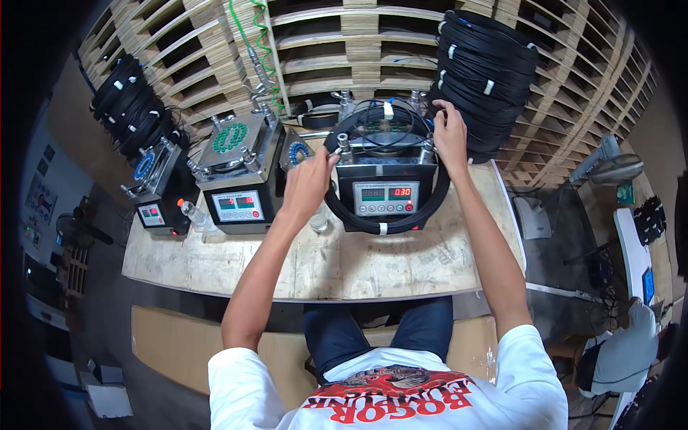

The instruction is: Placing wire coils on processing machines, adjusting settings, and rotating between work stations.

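Observation:
A coil of black cable [383,228] hangs around the front of a polishing-type machine [346,188], with white ties at its top and bottom. My left hand [308,184] has its fingers closed at the coil's left side, beside a metal clamp post [344,147]; the fingertips are partly hidden. On the other side, my right hand [450,136] is raised by the coil's upper right edge, its fingers bent and apart. Whether it touches the cable cannot be made out. Thin cable loops cross the machine's top, and its front panel has lit red digits.
Two similar machines, a middle one [233,190] and a smaller one [154,193], stand to the left on the wooden table [358,269]. Clear bottles [197,215] stand between them. Stacked cable coils [484,86] rise at the back right, before wooden pallets [358,54]. Another person [623,347] is far right.

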A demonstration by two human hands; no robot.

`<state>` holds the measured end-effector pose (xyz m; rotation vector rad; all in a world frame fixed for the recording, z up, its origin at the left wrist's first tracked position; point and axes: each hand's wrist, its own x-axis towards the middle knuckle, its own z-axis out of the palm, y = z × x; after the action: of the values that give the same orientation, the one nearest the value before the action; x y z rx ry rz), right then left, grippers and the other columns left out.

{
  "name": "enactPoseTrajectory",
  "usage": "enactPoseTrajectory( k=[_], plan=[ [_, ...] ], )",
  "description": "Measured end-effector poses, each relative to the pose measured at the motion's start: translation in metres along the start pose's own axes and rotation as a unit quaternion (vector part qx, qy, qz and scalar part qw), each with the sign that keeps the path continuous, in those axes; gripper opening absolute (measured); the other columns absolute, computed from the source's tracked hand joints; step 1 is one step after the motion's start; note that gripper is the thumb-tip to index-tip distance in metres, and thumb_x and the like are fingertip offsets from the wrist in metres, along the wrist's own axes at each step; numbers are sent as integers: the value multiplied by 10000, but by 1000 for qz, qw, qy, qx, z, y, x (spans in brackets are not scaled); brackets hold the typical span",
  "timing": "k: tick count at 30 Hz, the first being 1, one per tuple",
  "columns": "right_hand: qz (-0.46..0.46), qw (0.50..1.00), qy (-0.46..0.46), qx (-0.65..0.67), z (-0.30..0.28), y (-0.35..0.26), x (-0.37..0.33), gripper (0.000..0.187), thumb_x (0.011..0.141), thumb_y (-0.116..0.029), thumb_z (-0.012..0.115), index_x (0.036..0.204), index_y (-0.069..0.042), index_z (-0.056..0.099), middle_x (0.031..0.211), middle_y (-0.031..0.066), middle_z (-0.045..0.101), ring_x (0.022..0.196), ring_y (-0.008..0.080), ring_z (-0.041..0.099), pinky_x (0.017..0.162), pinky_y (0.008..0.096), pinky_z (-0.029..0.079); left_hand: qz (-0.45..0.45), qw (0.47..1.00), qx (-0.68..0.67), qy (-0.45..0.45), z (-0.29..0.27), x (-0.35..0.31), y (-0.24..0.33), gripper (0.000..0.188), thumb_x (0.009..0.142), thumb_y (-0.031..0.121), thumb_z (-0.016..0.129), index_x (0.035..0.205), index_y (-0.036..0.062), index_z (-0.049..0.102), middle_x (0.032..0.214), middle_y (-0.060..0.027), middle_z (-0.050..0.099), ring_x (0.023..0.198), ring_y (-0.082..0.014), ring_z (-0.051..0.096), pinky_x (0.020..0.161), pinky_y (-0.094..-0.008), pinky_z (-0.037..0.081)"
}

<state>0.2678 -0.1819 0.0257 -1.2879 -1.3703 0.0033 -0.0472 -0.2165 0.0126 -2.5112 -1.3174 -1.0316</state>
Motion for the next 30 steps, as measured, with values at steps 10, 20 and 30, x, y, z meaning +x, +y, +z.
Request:
enactPoseTrajectory(
  k=[10, 20, 30],
  plan=[
    [20, 999, -36, 21, -43, -24, -78, 193, 944, -154, 675, 994, 22, 615, 849, 155, 655, 692, 225, 626, 630, 357, 475, -19, 993, 61, 95, 8, 1, 13, 233, 952, 235, 606, 831, 40, 566, 818, -161, 570, 822, -340, 567, 717, -497, 449],
    [126, 977, 49, 163, -20, -31, -124, 492, 943, -104, 696, 1344, -26, 421, 903, 79, 650, 722, 100, 595, 669, 246, 503, -120, 946, -226, 197, 45, 7, 21, 184, 900, 112, 609, 845, -64, 595, 1223, -272, 505, 1074, -403, 535, 904, -461, 446],
    [-107, 946, -188, -240, -20, -28, -166, 430, 815, -203, 778, 1186, -114, 577, 1019, 83, 509, 993, 252, 516, 848, 417, 343, -97, 936, -220, 255, 66, 5, 8, 211, 941, 123, 567, 905, -85, 567, 1181, -253, 543, 1088, -370, 532, 931, -424, 432]
  ],
)
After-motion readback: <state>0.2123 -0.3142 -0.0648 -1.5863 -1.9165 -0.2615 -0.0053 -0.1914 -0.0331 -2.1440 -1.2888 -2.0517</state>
